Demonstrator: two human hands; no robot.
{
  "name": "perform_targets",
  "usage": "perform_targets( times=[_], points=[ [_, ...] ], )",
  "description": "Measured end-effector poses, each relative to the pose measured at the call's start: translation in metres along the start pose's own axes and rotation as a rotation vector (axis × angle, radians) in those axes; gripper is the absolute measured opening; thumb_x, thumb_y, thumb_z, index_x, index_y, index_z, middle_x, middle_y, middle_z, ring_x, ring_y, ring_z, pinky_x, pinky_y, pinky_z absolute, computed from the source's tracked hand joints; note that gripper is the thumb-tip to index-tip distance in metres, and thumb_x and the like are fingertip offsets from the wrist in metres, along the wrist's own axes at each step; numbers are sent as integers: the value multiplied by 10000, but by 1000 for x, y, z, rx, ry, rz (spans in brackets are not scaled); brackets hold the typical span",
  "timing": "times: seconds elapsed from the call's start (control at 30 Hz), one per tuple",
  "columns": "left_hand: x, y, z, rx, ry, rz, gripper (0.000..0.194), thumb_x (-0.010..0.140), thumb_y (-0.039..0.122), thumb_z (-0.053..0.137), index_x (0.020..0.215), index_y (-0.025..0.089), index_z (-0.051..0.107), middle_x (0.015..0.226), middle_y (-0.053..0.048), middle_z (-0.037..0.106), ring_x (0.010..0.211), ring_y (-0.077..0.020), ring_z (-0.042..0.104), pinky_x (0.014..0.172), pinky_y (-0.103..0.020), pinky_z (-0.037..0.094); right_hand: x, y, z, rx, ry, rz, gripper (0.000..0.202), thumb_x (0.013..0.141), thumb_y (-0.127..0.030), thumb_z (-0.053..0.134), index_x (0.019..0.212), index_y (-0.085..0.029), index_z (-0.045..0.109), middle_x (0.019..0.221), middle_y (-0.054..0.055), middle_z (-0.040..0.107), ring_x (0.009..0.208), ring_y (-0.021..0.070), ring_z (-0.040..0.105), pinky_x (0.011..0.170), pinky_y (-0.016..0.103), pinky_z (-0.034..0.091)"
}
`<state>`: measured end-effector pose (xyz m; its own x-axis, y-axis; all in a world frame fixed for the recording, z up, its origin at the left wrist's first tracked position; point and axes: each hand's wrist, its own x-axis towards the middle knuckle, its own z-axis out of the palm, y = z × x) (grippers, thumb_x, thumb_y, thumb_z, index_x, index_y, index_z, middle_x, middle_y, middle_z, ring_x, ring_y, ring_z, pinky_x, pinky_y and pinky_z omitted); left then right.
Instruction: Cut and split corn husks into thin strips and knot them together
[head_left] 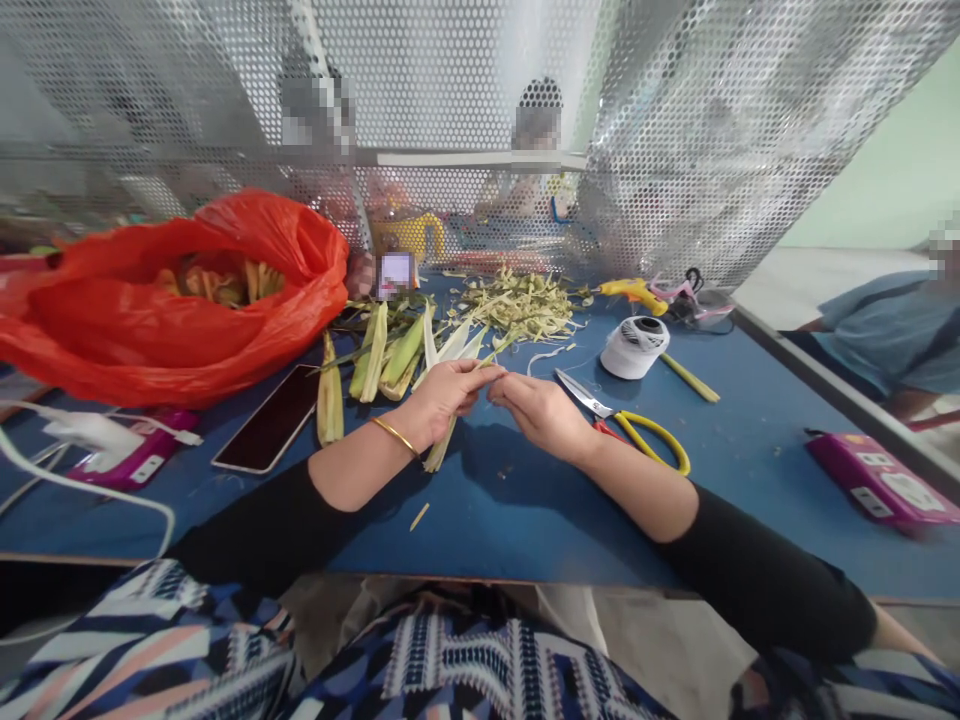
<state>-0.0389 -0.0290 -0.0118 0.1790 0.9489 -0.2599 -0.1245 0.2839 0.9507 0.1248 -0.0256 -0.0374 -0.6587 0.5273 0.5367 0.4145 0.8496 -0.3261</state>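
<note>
My left hand (446,395), with a gold bangle at the wrist, is closed around pale corn husk strips (441,455). Their ends stick out below the palm and pale leaves show above the fingers. My right hand (546,408) meets it fingertip to fingertip, its fingers pinched together; whatever lies between them is hidden. Folded green-yellow corn husks (403,355) lie just beyond my left hand. Scissors (652,437) with yellow and red handles rest partly behind my right forearm, blades slightly apart. Farther back stands a spool of white thread (634,352).
A red plastic bag (225,345) holding husks fills the left side. A phone (268,420) and a purple power strip (139,450) lie before it. Husk scraps (521,305) and a yellow glue gun (634,293) sit near the perforated screen (465,90). Another purple power strip (877,475) is right.
</note>
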Motion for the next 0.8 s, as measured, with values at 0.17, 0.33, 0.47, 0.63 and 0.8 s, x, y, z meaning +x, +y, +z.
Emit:
perform_targets(
  times=[0.17, 0.33, 0.47, 0.63, 0.8],
  points=[
    [-5, 8, 9, 31, 71, 41, 287, 597, 279, 816, 592, 147, 561, 428, 97, 346, 395, -23, 258, 409, -200, 169, 4, -6, -6, -327, -183, -186, 232, 938, -115, 370, 983, -151, 595, 925, 107, 661, 784, 176, 599, 720, 299, 445],
    [-7, 24, 3, 126, 164, 209, 205, 622, 262, 778, 624, 146, 608, 407, 106, 330, 385, -28, 236, 406, -212, 156, -3, -31, -41, -395, -253, 162, 321, 927, -222, 465, 1238, -177, 529, 1147, 109, 634, 844, 181, 634, 700, 282, 452],
    [-9, 42, -3, 171, 226, 335, 160, 641, 225, 761, 608, 144, 627, 429, 87, 386, 401, -32, 267, 423, -214, 209, -36, -39, -74, -723, -411, 681, 229, 871, -242, 524, 1042, -120, 615, 1010, 164, 641, 923, 287, 641, 678, 317, 433],
    [-4, 57, 0, 238, 227, 489, 106, 659, 231, 747, 667, 138, 696, 571, 23, 582, 515, -69, 424, 511, -225, 333, -63, -32, -83, -682, -627, 885, 377, 819, -85, 436, 1174, -85, 562, 1060, 197, 640, 983, 294, 648, 731, 321, 415],
    [4, 64, 6, 303, 265, 595, 84, 660, 221, 733, 671, 140, 715, 640, -1, 654, 610, -105, 514, 619, -255, 396, -60, -27, -79, -583, -558, 973, 500, 769, -86, 477, 1268, -65, 504, 1065, 224, 662, 971, 318, 652, 688, 319, 400]
  ],
)
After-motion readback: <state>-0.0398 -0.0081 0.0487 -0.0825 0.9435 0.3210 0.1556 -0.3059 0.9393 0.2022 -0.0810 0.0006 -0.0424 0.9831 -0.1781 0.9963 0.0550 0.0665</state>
